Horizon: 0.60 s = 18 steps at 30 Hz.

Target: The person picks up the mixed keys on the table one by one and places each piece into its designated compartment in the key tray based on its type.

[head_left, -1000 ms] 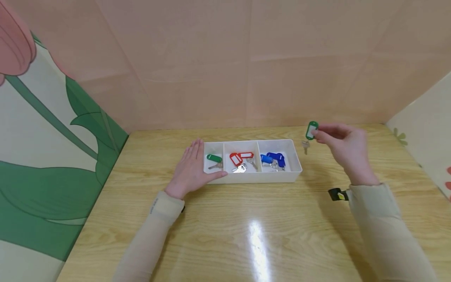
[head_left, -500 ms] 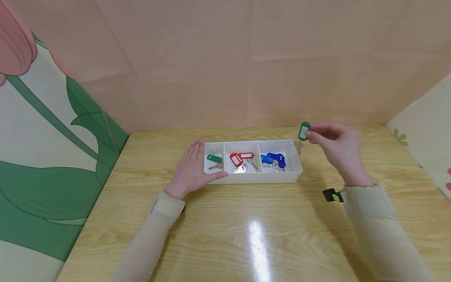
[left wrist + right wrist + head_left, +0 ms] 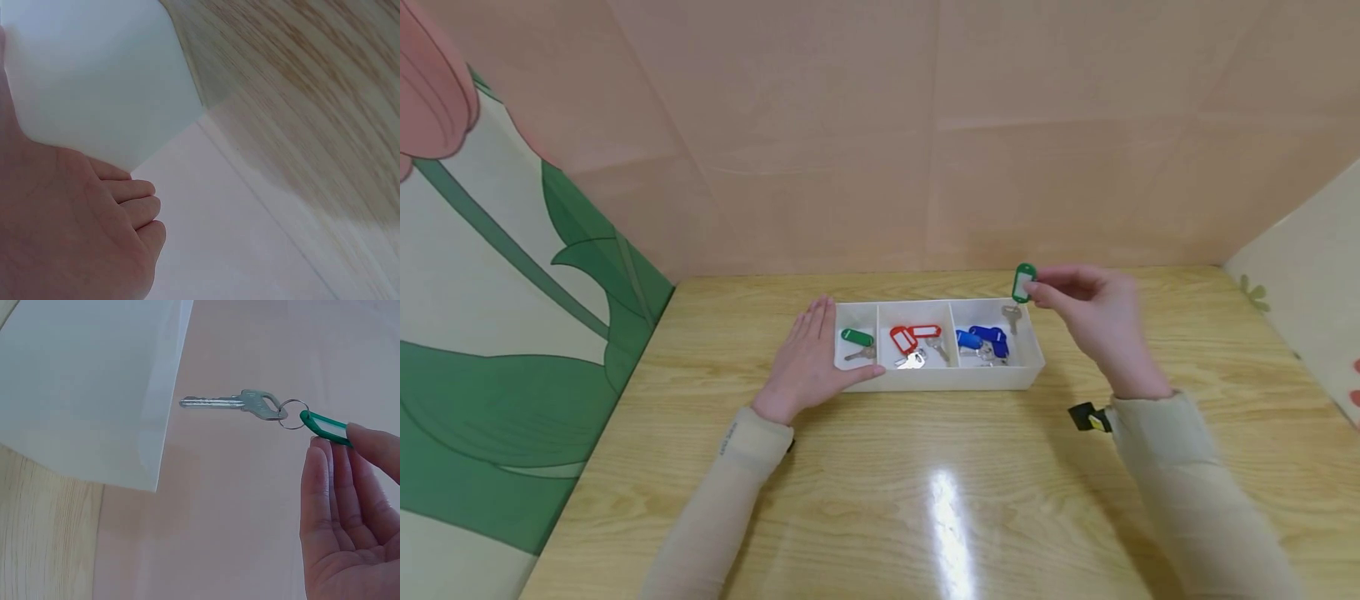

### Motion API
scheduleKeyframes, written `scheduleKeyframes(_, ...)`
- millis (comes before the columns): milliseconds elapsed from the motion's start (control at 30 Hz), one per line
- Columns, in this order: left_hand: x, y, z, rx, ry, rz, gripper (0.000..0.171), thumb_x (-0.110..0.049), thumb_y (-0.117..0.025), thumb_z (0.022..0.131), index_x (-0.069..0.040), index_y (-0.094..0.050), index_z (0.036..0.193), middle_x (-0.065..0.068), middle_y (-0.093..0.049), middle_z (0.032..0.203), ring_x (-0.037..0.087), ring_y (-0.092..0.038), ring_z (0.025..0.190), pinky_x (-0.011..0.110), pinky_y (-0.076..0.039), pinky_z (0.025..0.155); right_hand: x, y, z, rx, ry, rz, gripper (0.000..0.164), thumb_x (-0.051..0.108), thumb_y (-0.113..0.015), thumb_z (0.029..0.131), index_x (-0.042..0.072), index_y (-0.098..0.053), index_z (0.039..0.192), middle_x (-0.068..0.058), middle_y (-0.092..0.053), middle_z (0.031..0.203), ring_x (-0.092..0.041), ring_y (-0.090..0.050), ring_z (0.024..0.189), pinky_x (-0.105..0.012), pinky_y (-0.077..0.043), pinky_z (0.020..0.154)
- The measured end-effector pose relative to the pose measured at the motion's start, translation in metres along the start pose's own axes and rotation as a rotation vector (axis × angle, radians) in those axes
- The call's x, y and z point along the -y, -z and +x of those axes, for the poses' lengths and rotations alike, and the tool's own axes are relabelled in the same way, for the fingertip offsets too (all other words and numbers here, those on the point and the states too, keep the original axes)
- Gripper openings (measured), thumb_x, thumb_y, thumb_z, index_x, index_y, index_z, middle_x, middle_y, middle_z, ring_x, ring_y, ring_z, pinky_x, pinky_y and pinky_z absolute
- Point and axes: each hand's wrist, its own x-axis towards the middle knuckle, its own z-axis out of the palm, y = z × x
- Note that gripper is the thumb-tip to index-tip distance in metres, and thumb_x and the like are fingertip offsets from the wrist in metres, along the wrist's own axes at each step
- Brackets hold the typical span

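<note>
A white box (image 3: 955, 380) with three compartments stands on the table. My left hand (image 3: 805, 357) rests against its left end, fingers straight, thumb along the front rim; the left wrist view shows the palm (image 3: 81, 219) beside the box wall. Between thumb and fingertips, my right hand (image 3: 1101, 321) pinches a green key tag (image 3: 1024, 283). Its key (image 3: 250, 403) hangs from a ring, over the right compartment in the head view. Inside lie a green tag (image 3: 857, 337) with a key at left, red tags (image 3: 904, 339) with keys in the middle, and blue tags (image 3: 985, 335) with keys at right.
The wooden table (image 3: 865, 483) reaches back to a pinkish covered wall (image 3: 887, 150). On the left is a panel with painted leaves (image 3: 497, 408); a pale patterned panel (image 3: 1307, 250) stands on the right. A black wrist device (image 3: 1088, 417) sits at the right cuff.
My right hand has moved left with the green key tag, carrying its key from beyond the box's right end to above the right compartment. The left hand and the box have stayed put.
</note>
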Motion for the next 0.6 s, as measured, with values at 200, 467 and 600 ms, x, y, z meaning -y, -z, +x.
scheduleKeyframes(200, 0.000, -0.001, 0.001, -0.006, -0.004, -0.007, 0.134, -0.093, -0.047, 0.077, 0.003, -0.006, 0.161, 0.018, -0.006, 0.169, 0.028, -0.004, 0.155, 0.039, -0.004, 0.124, 0.005, -0.008, -0.001, 0.023, 0.037, 0.043, 0.045, 0.045, -0.076, 0.091, 0.007, -0.074, 0.116, -0.004, -0.073, 0.108, -0.017, -0.068, 0.092, -0.019, -0.056, 0.078)
scheduleKeyframes(467, -0.001, 0.000, 0.000, 0.000, 0.000, 0.000, 0.133, -0.093, -0.045, 0.078, 0.003, -0.006, 0.161, 0.017, -0.006, 0.169, 0.027, -0.004, 0.155, 0.038, -0.003, 0.124, 0.011, -0.018, -0.002, 0.048, 0.070, 0.079, 0.040, 0.039, -0.077, 0.092, 0.006, -0.075, 0.114, -0.003, -0.074, 0.107, -0.017, -0.069, 0.090, -0.020, -0.056, 0.079)
scheduleKeyframes(600, -0.001, 0.000, 0.000, -0.003, -0.002, -0.004, 0.133, -0.093, -0.045, 0.078, 0.003, -0.006, 0.161, 0.018, -0.006, 0.169, 0.028, -0.004, 0.155, 0.038, -0.004, 0.124, 0.014, -0.022, -0.003, 0.056, 0.092, 0.090, 0.037, 0.034, -0.079, 0.092, 0.005, -0.076, 0.113, -0.003, -0.075, 0.105, -0.016, -0.069, 0.089, -0.021, -0.057, 0.077)
